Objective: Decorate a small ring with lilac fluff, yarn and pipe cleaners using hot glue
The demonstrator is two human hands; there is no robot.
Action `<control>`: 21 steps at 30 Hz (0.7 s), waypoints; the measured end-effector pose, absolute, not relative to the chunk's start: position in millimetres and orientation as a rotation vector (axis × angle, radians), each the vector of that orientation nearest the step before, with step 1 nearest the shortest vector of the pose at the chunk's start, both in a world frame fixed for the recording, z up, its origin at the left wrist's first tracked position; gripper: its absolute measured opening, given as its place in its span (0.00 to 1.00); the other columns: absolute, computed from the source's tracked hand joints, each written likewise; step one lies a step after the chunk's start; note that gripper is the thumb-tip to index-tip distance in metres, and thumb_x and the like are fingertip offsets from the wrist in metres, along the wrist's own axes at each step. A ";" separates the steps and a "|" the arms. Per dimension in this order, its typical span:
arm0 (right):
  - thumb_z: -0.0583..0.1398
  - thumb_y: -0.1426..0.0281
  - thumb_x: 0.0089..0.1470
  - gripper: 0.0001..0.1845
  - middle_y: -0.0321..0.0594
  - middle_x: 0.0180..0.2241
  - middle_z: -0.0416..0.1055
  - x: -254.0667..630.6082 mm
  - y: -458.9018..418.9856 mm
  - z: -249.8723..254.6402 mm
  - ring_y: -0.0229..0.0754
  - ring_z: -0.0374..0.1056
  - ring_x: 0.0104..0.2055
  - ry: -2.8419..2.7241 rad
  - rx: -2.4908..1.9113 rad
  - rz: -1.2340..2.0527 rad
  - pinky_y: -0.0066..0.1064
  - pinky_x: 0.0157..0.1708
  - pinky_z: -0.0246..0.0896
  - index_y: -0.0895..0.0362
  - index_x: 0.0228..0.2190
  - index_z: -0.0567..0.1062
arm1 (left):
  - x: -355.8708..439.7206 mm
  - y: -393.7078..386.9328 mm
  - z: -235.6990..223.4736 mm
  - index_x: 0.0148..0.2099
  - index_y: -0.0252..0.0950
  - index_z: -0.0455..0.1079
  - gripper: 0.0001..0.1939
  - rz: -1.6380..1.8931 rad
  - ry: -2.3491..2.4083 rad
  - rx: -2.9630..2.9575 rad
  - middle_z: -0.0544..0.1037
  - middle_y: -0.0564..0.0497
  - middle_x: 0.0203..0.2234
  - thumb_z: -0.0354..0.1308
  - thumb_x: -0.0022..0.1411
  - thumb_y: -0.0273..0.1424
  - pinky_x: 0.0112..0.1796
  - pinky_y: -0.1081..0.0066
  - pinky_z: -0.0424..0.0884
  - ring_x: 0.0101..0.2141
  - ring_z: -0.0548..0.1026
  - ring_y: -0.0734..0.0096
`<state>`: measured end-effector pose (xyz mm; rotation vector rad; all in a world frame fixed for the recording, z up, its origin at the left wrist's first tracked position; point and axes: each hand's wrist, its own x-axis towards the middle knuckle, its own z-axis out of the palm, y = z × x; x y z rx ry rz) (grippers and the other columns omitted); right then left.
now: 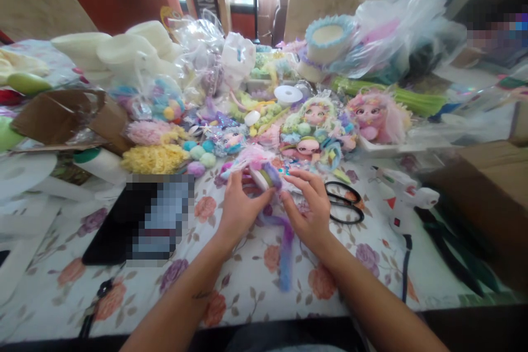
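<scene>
My left hand (241,206) is closed round the side of a small round piece with a pale rim and an olive-green middle (264,177); pink and white strands stick out behind it. A fuzzy purple-blue strip (285,256) runs along the piece's right edge, and its loose tail hangs down onto the flowered tablecloth. My right hand (307,206) is at that edge, thumb and bent fingers against the strip; the exact pinch is partly hidden. Just right of this hand lie the black handles of scissors (346,202).
A white glue gun (406,198) lies at the right, beside dark-handled pliers (454,253). To the left are a phone (111,225), a thread cone (99,164) and a cardboard box (70,118). Pastel doll heads (315,113), yarn bundles (154,158), pompoms (198,151) and plastic bags (202,44) crowd the back.
</scene>
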<state>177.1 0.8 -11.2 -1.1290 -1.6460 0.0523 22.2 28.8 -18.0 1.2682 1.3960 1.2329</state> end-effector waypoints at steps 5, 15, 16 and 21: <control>0.61 0.69 0.59 0.14 0.47 0.46 0.76 183.9 7.5 -14.9 0.49 0.72 0.50 -1.504 -1.164 0.141 0.47 0.52 0.67 0.54 0.47 0.75 | 19.6 27.8 -20.0 0.45 0.40 0.67 0.26 1.238 1.604 1.618 0.72 0.43 0.47 0.72 0.47 0.41 0.45 0.56 0.73 0.43 0.77 0.53; 0.60 0.73 0.54 0.27 0.43 0.46 0.76 180.7 9.0 40.3 0.50 0.69 0.52 -1.779 -1.044 0.097 0.48 0.56 0.62 0.52 0.56 0.68 | 14.6 27.8 -22.2 0.47 0.40 0.68 0.17 1.185 1.632 2.374 0.74 0.40 0.49 0.64 0.55 0.29 0.50 0.54 0.70 0.52 0.73 0.45; 0.60 0.73 0.54 0.28 0.43 0.46 0.77 176.7 11.4 46.0 0.51 0.68 0.53 -1.876 -1.061 0.028 0.48 0.56 0.60 0.53 0.57 0.67 | 14.5 28.1 -24.2 0.47 0.40 0.69 0.15 1.221 1.608 2.396 0.75 0.40 0.49 0.62 0.57 0.28 0.51 0.55 0.70 0.52 0.73 0.46; 0.55 0.77 0.55 0.25 0.44 0.39 0.78 155.9 24.6 55.6 0.50 0.70 0.45 -2.128 -1.155 -0.096 0.50 0.55 0.57 0.57 0.54 0.71 | 14.3 28.3 -23.2 0.47 0.40 0.70 0.10 1.326 1.505 2.358 0.74 0.39 0.55 0.55 0.62 0.29 0.56 0.51 0.66 0.56 0.71 0.48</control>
